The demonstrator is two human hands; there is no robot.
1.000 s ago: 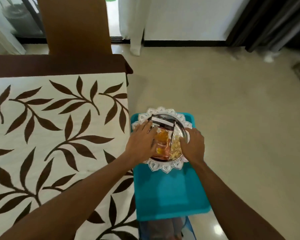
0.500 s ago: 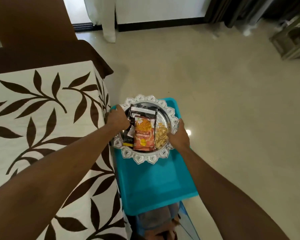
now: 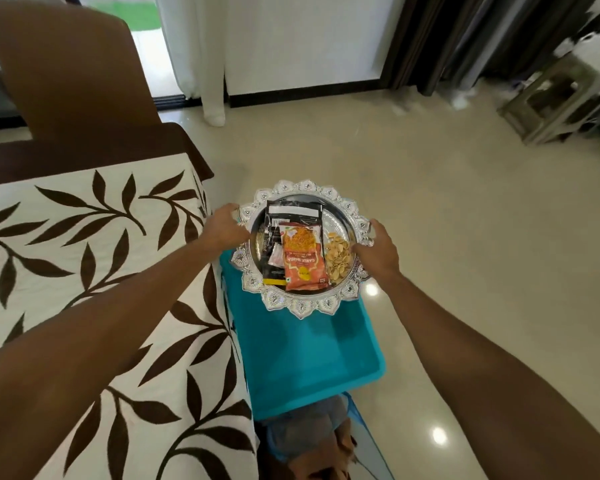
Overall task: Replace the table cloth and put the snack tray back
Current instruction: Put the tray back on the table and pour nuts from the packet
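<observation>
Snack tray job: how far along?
Done: the leaf-print cloth already covers the table. In hand: left hand and right hand grip opposite rims of the silver snack tray, over the blue stool beside the table. Left: set the tray on the cloth.

Brown chair (image 3: 73, 71) pushed against the far end of the desk (image 3: 84, 150). White curtain (image 3: 194, 50) hanging to the floor (image 3: 465, 237) behind it, beside a glass door. White wall (image 3: 305, 39) with dark skirting. Dark curtains (image 3: 465, 36) at upper right. Grey side stand (image 3: 551, 102) in the right corner, blurred. Teal stool (image 3: 309, 355) just beside the desk edge. Blue bag of clothes (image 3: 309, 441) under the stool's near edge. Light glints on the glossy beige floor.
</observation>
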